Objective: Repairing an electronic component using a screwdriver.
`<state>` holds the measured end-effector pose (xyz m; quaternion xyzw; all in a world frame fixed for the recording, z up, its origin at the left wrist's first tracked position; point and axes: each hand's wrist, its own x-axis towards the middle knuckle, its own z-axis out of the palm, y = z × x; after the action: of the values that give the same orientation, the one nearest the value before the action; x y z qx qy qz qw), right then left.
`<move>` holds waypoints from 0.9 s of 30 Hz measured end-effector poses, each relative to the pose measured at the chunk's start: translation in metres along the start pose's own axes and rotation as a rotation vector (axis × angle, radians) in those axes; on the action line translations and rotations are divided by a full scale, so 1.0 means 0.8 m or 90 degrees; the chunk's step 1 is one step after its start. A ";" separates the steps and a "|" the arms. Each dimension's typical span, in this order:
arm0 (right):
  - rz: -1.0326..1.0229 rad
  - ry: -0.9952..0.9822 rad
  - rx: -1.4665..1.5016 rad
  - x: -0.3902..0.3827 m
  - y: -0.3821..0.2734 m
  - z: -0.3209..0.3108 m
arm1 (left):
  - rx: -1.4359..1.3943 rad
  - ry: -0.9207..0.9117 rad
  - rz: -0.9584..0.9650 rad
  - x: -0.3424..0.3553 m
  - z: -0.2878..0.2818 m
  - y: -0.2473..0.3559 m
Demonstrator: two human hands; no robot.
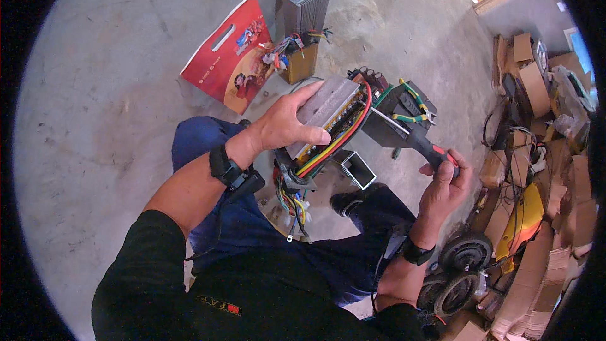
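Observation:
My left hand grips a motor controller's inner assembly, a grey metal bar fixed to a circuit board. Thick red, yellow and black wires curve along its side, and dark cylindrical capacitors stick out at the far end. A bundle of thin coloured leads hangs from the near end. In my right hand is a screwdriver with a black and red handle. Its shaft points up-left at the board's wired side; whether the tip touches cannot be made out.
Behind the assembly, green-and-yellow pliers lie on a black box. A hollow finned housing stands below. Farther off are a finned silver controller, a gold one and a red bag. Cardboard scrap and wheels crowd the right.

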<state>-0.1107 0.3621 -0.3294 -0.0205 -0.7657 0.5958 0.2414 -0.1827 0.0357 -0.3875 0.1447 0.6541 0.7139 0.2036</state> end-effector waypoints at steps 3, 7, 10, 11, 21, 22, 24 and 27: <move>-0.010 -0.007 -0.010 -0.002 0.002 -0.003 | 0.003 0.069 0.033 -0.002 0.001 -0.002; -0.013 0.005 -0.011 -0.003 0.001 0.000 | -0.018 0.083 0.014 -0.002 0.002 0.004; -0.035 0.007 -0.025 -0.002 0.004 0.002 | -0.037 0.077 0.024 0.000 0.000 -0.001; -0.035 0.005 -0.025 -0.002 0.004 0.004 | -0.021 0.079 0.035 0.001 0.000 -0.007; -0.047 -0.008 0.000 -0.006 0.007 0.000 | -0.020 0.044 -0.001 -0.001 -0.001 0.002; -0.049 0.009 -0.002 -0.006 0.008 -0.001 | -0.020 0.044 -0.001 -0.001 -0.001 0.002; -0.051 0.007 0.001 -0.005 0.006 0.001 | -0.008 0.056 -0.008 -0.002 -0.002 0.002; -0.047 0.001 0.003 -0.006 0.003 0.004 | 0.021 0.057 0.001 -0.003 -0.004 -0.003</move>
<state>-0.1082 0.3581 -0.3341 0.0078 -0.7644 0.5883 0.2637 -0.1817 0.0314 -0.3901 0.1162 0.6741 0.7091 0.1710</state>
